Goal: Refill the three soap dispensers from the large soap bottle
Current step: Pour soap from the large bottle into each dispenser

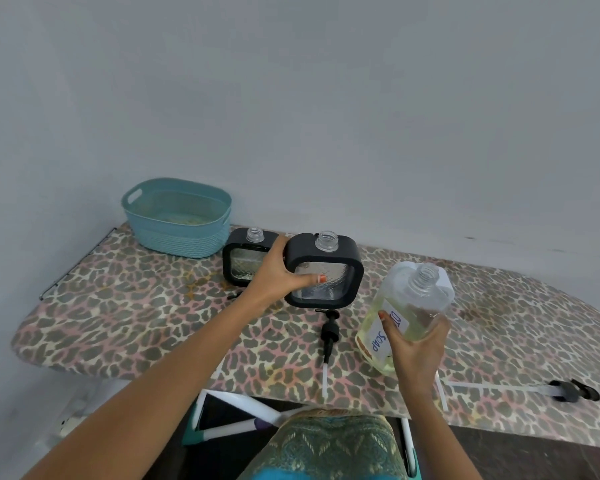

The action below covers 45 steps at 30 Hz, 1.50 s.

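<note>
My left hand [280,271] grips the left side of a square black-framed soap dispenser [329,268], whose clear neck is uncapped. A second like dispenser [245,258] stands just behind my left hand, also uncapped. My right hand [414,344] holds the large clear soap bottle [407,306], which is uncapped, tilted and partly filled with yellowish soap. Its white label reads "SOAP". A black pump head [329,332] with its tube lies on the board in front of the held dispenser. I see only two dispensers.
Everything rests on a leopard-print ironing board [136,317] against a grey wall. A teal basket [177,216] stands at the back left. Another pump with a long tube [568,390] lies at the front right edge. The board's legs show below.
</note>
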{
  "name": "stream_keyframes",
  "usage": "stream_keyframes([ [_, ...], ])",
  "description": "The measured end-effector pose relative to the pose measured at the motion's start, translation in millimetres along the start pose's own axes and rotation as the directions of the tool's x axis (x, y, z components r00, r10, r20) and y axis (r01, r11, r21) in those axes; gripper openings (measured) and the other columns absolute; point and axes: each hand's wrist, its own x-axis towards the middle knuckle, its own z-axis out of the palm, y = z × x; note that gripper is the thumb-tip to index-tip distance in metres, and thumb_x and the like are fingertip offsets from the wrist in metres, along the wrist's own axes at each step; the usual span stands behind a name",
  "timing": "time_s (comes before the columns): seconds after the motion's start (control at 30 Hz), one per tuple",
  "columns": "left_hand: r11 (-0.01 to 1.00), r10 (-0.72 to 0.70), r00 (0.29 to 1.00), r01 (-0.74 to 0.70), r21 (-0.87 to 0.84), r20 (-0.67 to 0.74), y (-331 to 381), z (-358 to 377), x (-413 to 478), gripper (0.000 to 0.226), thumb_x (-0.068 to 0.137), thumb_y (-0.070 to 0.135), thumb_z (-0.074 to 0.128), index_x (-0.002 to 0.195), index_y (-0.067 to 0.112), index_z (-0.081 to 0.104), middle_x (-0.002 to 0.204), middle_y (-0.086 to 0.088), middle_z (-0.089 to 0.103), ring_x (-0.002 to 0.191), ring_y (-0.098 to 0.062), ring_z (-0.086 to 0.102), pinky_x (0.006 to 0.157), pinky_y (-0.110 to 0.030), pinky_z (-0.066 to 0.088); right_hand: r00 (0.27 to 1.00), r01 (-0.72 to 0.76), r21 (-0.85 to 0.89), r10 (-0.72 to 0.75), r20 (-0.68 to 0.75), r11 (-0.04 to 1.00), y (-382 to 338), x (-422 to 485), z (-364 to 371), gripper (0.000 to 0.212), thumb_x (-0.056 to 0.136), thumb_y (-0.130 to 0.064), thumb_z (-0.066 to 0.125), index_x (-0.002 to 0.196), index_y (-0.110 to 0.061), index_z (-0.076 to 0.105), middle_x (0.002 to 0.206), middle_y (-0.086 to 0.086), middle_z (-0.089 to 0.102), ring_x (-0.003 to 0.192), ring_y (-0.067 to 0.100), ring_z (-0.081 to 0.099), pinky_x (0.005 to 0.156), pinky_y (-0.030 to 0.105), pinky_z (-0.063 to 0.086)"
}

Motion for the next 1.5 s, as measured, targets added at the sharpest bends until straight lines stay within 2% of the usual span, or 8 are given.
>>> stream_keyframes([
  [0.37, 0.999, 0.044, 0.998, -0.045, 0.025, 0.053, -8.6, -29.1, -45.7, 0.056, 0.062, 0.014, 0.082, 0.099, 0.036, 0.045, 0.103, 0.014, 0.059, 0.088, 0.016, 0.057, 0.077, -0.003, 0.044, 0.998, 0.036, -0.019, -0.035, 0.046, 0.999, -4.7, 4.8, -3.1, 0.06, 0.068, -0.013, 0.08, 0.113, -0.009, 0.041, 0.106, 0.001, 0.05, 0.099, 0.019, 0.052, 0.079, 0.034, 0.045],
  [0.53, 1.0, 0.022, 0.996, -0.023, 0.005, 0.081, -16.1, -37.3, -55.0, 0.068, 0.047, 0.051, 0.083, 0.102, 0.037, 0.046, 0.108, 0.013, 0.059, 0.1, 0.004, 0.058, 0.087, -0.013, 0.047, 0.983, 0.14, -0.065, -0.131, 0.125, 0.988, -12.6, 6.7, -7.9, 0.058, 0.066, -0.015, 0.081, 0.102, -0.019, 0.037, 0.1, 0.0, 0.049, 0.094, 0.02, 0.052, 0.08, 0.038, 0.048],
  [0.67, 0.999, 0.021, 0.994, -0.025, 0.037, 0.103, -20.4, -39.2, -57.2, 0.08, 0.034, 0.071, 0.075, 0.101, 0.036, 0.049, 0.106, 0.014, 0.061, 0.097, 0.005, 0.059, 0.086, -0.012, 0.047, 0.942, 0.289, -0.13, -0.257, 0.216, 0.948, -27.5, 9.9, -15.0, 0.058, 0.064, -0.021, 0.084, 0.103, -0.013, 0.042, 0.1, 0.0, 0.05, 0.09, 0.013, 0.05, 0.073, 0.009, 0.043],
  [0.8, 0.998, 0.033, 0.984, -0.041, 0.044, 0.176, -15.0, -38.8, -58.6, 0.066, 0.043, 0.057, 0.077, 0.098, 0.033, 0.052, 0.101, 0.01, 0.064, 0.095, -0.003, 0.062, 0.087, -0.02, 0.048, 0.86, 0.473, -0.235, -0.385, 0.336, 0.849, -40.7, 15.8, -21.6, 0.061, 0.062, -0.019, 0.084, 0.11, -0.005, 0.049, 0.102, 0.0, 0.054, 0.091, 0.015, 0.051, 0.065, 0.008, 0.037],
  [1.0, 0.997, 0.027, 0.956, -0.047, 0.061, 0.293, -4.5, -39.7, -60.2, 0.067, 0.045, 0.063, 0.077, 0.099, 0.031, 0.054, 0.103, 0.006, 0.065, 0.096, -0.003, 0.063, 0.083, -0.013, 0.049, 0.691, 0.716, -0.362, -0.532, 0.489, 0.597, -46.0, 28.1, -29.6, 0.065, 0.06, -0.047, 0.074, 0.111, -0.017, 0.047, 0.101, 0.011, 0.067, 0.082, 0.024, 0.063, 0.063, 0.026, 0.044],
  [1.17, 0.995, -0.001, 0.939, -0.032, 0.09, 0.345, -5.9, -38.9, -56.0, 0.046, 0.064, 0.017, 0.08, 0.097, 0.031, 0.052, 0.096, 0.016, 0.064, 0.091, 0.009, 0.061, 0.077, -0.006, 0.045, 0.562, 0.826, -0.371, -0.657, 0.503, 0.424, -53.0, 33.7, -28.2, 0.058, 0.067, -0.057, 0.055, 0.107, -0.016, 0.047, 0.089, 0.011, 0.07, 0.072, 0.026, 0.067, 0.056, 0.025, 0.048],
  [1.33, 0.993, -0.006, 0.929, -0.037, 0.109, 0.37, -5.7, -38.6, -52.8, 0.046, 0.063, 0.019, 0.08, 0.099, 0.03, 0.053, 0.093, 0.016, 0.067, 0.093, 0.005, 0.062, 0.078, -0.006, 0.044, 0.469, 0.881, -0.349, -0.697, 0.543, 0.321, -55.4, 38.8, -24.2, 0.057, 0.084, -0.068, 0.036, 0.106, -0.017, 0.048, 0.089, 0.007, 0.071, 0.087, 0.015, 0.053, 0.058, 0.026, 0.05],
  [1.5, 0.996, -0.009, 0.915, -0.027, 0.084, 0.404, -3.9, -39.0, -53.4, 0.055, 0.053, 0.039, 0.084, 0.098, 0.028, 0.054, 0.094, 0.015, 0.066, 0.091, 0.002, 0.063, 0.077, -0.008, 0.045, 0.377, 0.918, -0.344, -0.702, 0.604, 0.197, -56.8, 43.8, -21.4, 0.048, 0.074, -0.052, 0.052, 0.105, -0.016, 0.049, 0.093, 0.006, 0.071, 0.079, 0.023, 0.068, 0.061, 0.026, 0.05],
])
